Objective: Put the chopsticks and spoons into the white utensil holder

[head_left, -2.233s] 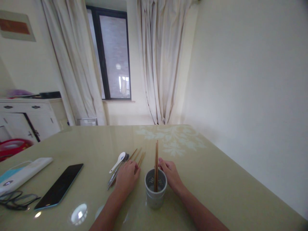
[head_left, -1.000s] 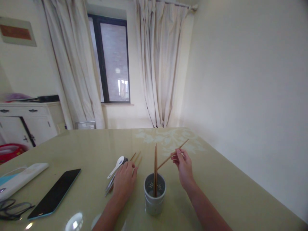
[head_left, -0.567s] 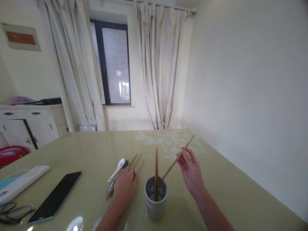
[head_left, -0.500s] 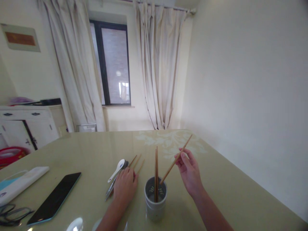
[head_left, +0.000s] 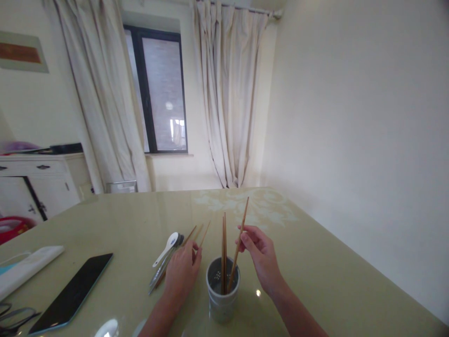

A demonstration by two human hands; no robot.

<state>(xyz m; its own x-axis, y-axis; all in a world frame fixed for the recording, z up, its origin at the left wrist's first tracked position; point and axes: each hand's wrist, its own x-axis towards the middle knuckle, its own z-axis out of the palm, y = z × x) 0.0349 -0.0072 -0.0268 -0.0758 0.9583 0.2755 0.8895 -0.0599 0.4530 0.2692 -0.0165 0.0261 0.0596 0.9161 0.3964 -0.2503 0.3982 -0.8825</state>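
Observation:
A grey cylindrical holder [head_left: 224,306] stands upright before me, with wooden chopsticks [head_left: 223,252] standing in it. My right hand [head_left: 261,255] is closed on another chopstick [head_left: 244,213] at about mid-length. That stick is nearly upright, and its lower end is down inside the holder. To the left of the holder, my left hand [head_left: 184,267] rests low over loose utensils, thumb and fingers together around a thin chopstick [head_left: 206,232] that slants up from them. Beside that hand lie a white spoon [head_left: 168,245], more chopsticks [head_left: 190,235] and metal utensils [head_left: 159,274], partly covered by it.
On the left of the glossy table [head_left: 280,271] lie a black-screened phone [head_left: 73,292], a white power strip-like bar [head_left: 31,267] and dark-framed glasses [head_left: 16,316]. A wall [head_left: 368,164] runs along the right side. A white cabinet [head_left: 52,187] stands at the far left.
My right hand has moved left and tipped its chopstick from a slant to nearly upright, its lower end now deeper in the holder. Near my left hand, one chopstick's tip has risen.

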